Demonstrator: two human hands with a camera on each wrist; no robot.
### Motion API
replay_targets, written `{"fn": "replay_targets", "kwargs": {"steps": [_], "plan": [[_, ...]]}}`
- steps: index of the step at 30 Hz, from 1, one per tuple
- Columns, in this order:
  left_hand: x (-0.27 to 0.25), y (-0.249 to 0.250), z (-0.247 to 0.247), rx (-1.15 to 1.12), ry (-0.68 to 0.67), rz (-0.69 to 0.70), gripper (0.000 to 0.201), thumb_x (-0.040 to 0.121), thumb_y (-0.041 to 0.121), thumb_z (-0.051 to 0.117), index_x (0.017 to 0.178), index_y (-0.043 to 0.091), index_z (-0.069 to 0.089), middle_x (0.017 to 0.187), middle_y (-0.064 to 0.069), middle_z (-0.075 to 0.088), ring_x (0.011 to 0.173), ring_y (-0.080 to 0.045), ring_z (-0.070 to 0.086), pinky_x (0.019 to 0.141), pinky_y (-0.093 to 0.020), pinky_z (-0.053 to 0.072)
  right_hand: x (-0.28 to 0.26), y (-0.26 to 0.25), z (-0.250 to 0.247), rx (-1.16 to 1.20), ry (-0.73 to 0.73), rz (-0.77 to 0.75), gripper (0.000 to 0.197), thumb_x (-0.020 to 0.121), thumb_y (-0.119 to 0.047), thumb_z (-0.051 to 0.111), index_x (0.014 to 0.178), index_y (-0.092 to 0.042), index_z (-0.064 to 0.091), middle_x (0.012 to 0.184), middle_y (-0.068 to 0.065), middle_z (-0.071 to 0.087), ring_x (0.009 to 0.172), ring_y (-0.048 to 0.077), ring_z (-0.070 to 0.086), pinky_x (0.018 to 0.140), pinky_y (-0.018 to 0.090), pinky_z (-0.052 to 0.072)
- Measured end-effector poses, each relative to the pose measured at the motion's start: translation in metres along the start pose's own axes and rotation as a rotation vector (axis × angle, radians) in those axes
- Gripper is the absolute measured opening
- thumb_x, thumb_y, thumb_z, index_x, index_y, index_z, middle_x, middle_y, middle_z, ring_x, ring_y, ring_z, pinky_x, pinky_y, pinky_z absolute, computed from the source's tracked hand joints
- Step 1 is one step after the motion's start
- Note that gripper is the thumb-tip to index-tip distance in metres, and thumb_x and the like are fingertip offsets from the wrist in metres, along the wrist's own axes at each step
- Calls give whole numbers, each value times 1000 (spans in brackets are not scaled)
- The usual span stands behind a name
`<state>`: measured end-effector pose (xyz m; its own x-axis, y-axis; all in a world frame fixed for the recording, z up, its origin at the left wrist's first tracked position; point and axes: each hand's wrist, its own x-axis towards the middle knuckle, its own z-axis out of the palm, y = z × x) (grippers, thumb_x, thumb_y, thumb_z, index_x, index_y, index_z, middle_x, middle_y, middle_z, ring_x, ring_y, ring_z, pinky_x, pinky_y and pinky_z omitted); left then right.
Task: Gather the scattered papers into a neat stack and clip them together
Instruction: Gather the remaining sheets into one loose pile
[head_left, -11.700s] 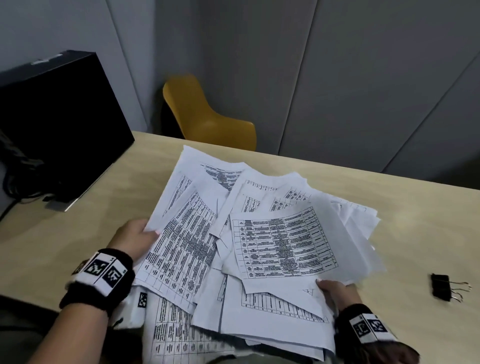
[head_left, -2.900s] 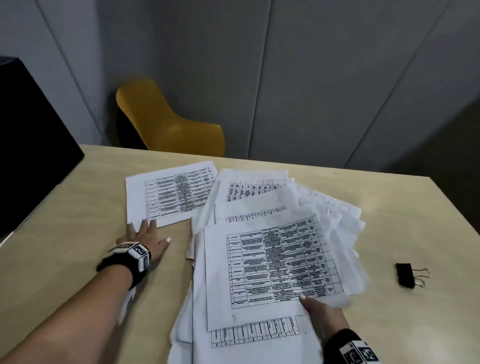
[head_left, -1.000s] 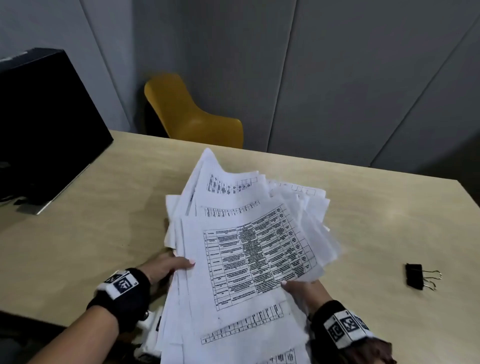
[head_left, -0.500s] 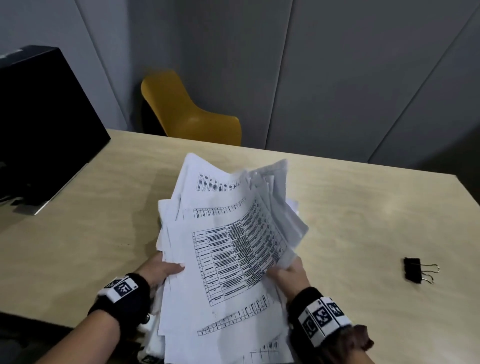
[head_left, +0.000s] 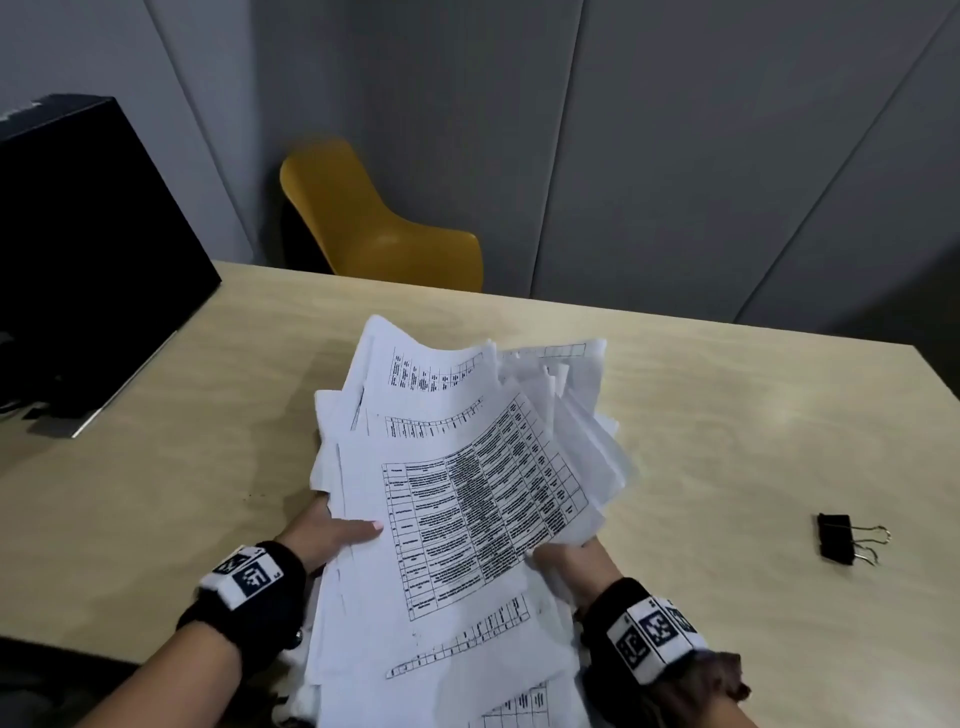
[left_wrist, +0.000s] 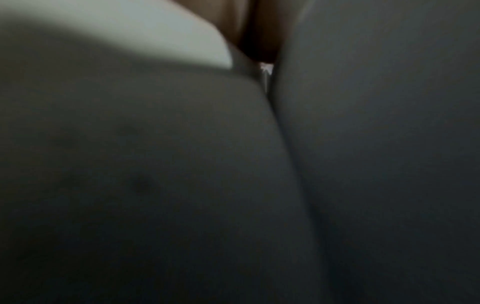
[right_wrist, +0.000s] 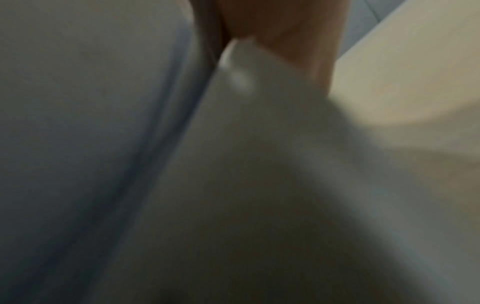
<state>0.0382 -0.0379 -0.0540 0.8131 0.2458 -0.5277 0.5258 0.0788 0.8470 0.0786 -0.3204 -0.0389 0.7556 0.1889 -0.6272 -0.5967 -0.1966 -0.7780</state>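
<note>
Papers (head_left: 457, 519): held as one loose, uneven bundle between both hands, raised at the near edge of the counter (head_left: 753, 426). The long axis runs away from the person, tilted slightly to the right at the far end. Sheets are fanned and stepped at the far end and along the right side; edges are not aligned.

Left hand (head_left: 324, 532): at the bundle's left edge, thumb lying over the top sheet, remaining fingers hidden beneath the papers; judged to be grasping the bundle.

Right hand (head_left: 571, 564): at the bundle's lower right edge, mostly covered by sheets; it appears to grip from below. Both wrist views show only blurred paper surfaces close to the lens, and confirm nothing further.

Binder clip (head_left: 844, 538): lying flat on the counter, well apart from the papers, to the right of the right hand, wire handles pointing right. The right hand is clearly the nearer.

Judgement: squaring remains outstanding; the clip should not be fetched until the edges are aligned, and the left hand alone must then hold the bundle
</note>
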Motion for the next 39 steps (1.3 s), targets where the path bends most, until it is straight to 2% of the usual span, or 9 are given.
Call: {"fn": "replay_targets", "kwargs": {"steps": [3, 8, 12, 16, 21, 28, 33, 36, 39], "plan": [[0, 4, -4, -81, -78, -18, 67, 52, 2, 69, 116, -13, 54, 88, -14, 73, 69, -23, 71, 64, -31, 59, 2, 0, -7, -11, 14, -18, 16, 79, -8, 66, 84, -9, 50, 70, 2, 56, 64, 14, 54, 64, 22, 44], [-15, 44, -8, -149, -52, 282, 79, 31, 28, 91, 100, 0, 65, 97, -13, 73, 79, -25, 71, 79, -41, 57, -9, -21, -24, 249, 88, -192, 39, 61, -14, 83, 40, -17, 51, 35, -7, 47, 31, 4, 39, 39, 11, 34], [-18, 90, 0, -205, -92, 465, 30, 42, 11, 88, 67, 10, 73, 70, 7, 74, 62, -4, 68, 62, -20, 54, -2, -45, -48, 227, 160, -226, 33, 64, -24, 79, 42, -10, 60, 38, 2, 51, 39, 15, 46, 46, 20, 41], [-5, 78, 16, -157, -138, 309, 73, 20, 34, 93, 85, 8, 70, 82, -1, 76, 83, -20, 70, 90, -38, 50, 8, -41, -50, 183, 241, -140, 32, 54, -36, 84, 59, -7, 70, 84, 15, 69, 79, 30, 62, 74, 38, 50], [-6, 78, 25, -70, -71, 266, 45, 52, 34, 88, 85, 12, 66, 69, 8, 73, 70, -10, 69, 78, -28, 47, 6, -46, -49, 197, 188, -184, 59, 36, -47, 89, 78, -7, 75, 98, 14, 71, 91, 31, 64, 87, 43, 51], [-9, 94, 22, -171, -197, 428, 71, 32, 43, 92, 95, 16, 74, 97, -6, 75, 96, -28, 69, 76, -33, 55, -2, -61, -67, 496, 34, -440, 75, 18, -44, 92, 72, -3, 59, 60, 12, 62, 52, 22, 62, 50, 25, 52], [-10, 91, 41, -67, -46, 460, 71, 37, 42, 91, 99, 15, 69, 103, -2, 72, 108, -23, 63, 98, -37, 45, 8, -54, -60, 575, 105, -380, 20, 76, -13, 73, 68, -10, 55, 50, -4, 62, 44, 9, 59, 45, 16, 46], [-14, 96, 41, -103, 148, 454, 18, 71, 11, 78, 83, 18, 65, 68, 19, 70, 96, -19, 64, 94, -31, 43, 10, -53, -71, 478, 93, -335, 47, 42, -33, 90, 65, -7, 59, 56, 4, 62, 54, 20, 57, 54, 24, 44], [-24, 99, 33, -131, 64, 501, 48, 53, 25, 87, 94, 8, 70, 74, 15, 74, 79, -8, 70, 88, -33, 50, 5, -56, -78, 505, 48, -416, 50, 30, -32, 92, 58, -5, 62, 51, 3, 64, 49, 17, 61, 46, 22, 50]]}}
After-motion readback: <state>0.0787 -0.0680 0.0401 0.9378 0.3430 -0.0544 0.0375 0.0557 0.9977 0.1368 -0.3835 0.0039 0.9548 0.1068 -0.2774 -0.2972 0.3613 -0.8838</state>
